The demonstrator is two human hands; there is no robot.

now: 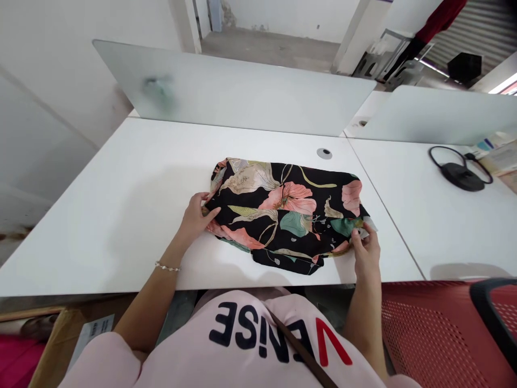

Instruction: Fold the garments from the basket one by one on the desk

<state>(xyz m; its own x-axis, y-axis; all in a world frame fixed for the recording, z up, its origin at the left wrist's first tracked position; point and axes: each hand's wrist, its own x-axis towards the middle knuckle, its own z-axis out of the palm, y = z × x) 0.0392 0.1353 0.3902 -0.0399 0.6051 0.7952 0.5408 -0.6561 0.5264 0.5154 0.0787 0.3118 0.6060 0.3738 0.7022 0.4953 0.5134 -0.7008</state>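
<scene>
A black garment (293, 215) printed with pink, cream and green flowers lies folded into a rough rectangle on the white table (100, 215). A narrow flap of its cloth sticks out along the near edge. My left hand (196, 218) pinches the garment's left edge, thumb on top and fingers tucked at the side. At the lower right corner my right hand (367, 248) grips the cloth between thumb and fingers. A small whitish piece (370, 223) shows beside those fingers; I cannot make out what it is.
Frosted divider panels (250, 91) stand along the table's far edge, behind a round cable hole (324, 153). On the adjoining table at right lies a black round device with a cable (462, 175). A red chair (436, 328) is at lower right, a cardboard box (60, 339) at lower left.
</scene>
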